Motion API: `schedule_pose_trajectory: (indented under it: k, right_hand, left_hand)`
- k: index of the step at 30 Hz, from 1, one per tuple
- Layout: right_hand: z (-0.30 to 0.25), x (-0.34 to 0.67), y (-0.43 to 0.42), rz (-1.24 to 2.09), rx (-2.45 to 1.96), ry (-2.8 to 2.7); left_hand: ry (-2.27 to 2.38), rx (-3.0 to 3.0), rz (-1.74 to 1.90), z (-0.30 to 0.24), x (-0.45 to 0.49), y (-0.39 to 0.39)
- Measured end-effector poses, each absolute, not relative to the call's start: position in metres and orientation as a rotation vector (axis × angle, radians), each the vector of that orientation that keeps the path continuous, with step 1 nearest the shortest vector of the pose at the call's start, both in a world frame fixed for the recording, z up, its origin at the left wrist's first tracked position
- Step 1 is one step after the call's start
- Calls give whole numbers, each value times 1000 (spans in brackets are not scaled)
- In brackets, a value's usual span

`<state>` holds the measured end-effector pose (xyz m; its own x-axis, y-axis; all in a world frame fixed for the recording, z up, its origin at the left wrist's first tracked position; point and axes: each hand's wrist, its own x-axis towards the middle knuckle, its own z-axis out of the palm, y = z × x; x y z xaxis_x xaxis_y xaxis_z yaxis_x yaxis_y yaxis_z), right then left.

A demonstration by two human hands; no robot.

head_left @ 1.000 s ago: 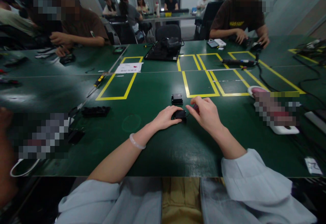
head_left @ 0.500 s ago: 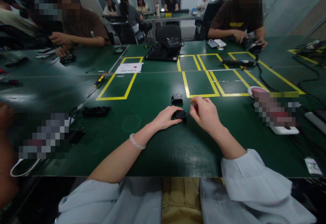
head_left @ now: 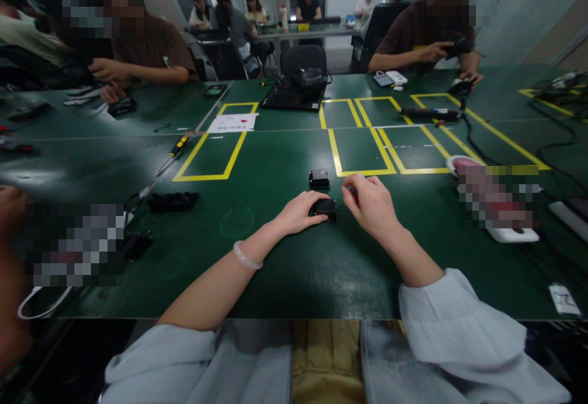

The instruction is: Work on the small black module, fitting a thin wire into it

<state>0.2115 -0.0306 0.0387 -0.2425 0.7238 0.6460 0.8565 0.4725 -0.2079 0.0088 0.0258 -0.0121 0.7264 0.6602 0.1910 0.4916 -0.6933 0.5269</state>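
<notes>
Between both hands on green table (head_left: 275,281): small black part (head_left: 325,208). Left hand (head_left: 301,211) grips its left side; right hand (head_left: 372,205) just beside it, fingers pinched, contents unclear.

The table (head_left: 285,275) is dark green and marked with yellow taped rectangles (head_left: 209,177), the near box (head_left: 326,208) at the left hand (head_left: 298,212) and the far box (head_left: 319,179) are black, the bracelet (head_left: 245,258) is milky white, the sleeves (head_left: 459,324) are pale grey-blue, and the paper sheet (head_left: 232,122) is white.
</notes>
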Motion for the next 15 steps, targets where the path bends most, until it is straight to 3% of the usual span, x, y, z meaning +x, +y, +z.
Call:
schedule_pose_trajectory:
  k: [15]
  right_hand:
    - [37, 214, -31, -280, -1274, -2034]
  left_hand:
    - [885, 2486, 513, -12, 9, 25]
